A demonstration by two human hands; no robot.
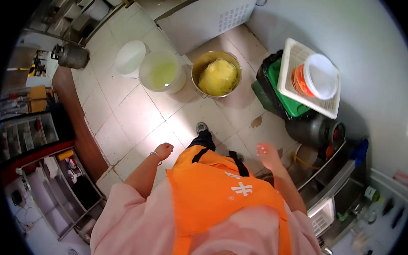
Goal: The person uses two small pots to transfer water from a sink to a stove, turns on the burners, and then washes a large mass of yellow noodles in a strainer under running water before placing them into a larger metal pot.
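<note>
My left hand [164,151] hangs beside the orange apron [224,192], its fingers curled in and a bracelet on the wrist; nothing shows in it. On the other side, my right hand [267,154] is in the air over the floor, fingers bent and slightly blurred, touching nothing visible. Ahead on the tiles stands a metal pot [237,65] holding a yellow shredded mass [219,77]. Just left of the pot is a translucent bucket [179,83] with yellow-green contents [161,73], and beside that a white round container [130,57].
A green bin [279,80] with a black bag carries a white basket [286,62] and a clear tub [322,75]. Gas cylinders stand at right [311,131] and far left [74,56]. A metal sink [347,188] is at right, drawers [51,184] at left.
</note>
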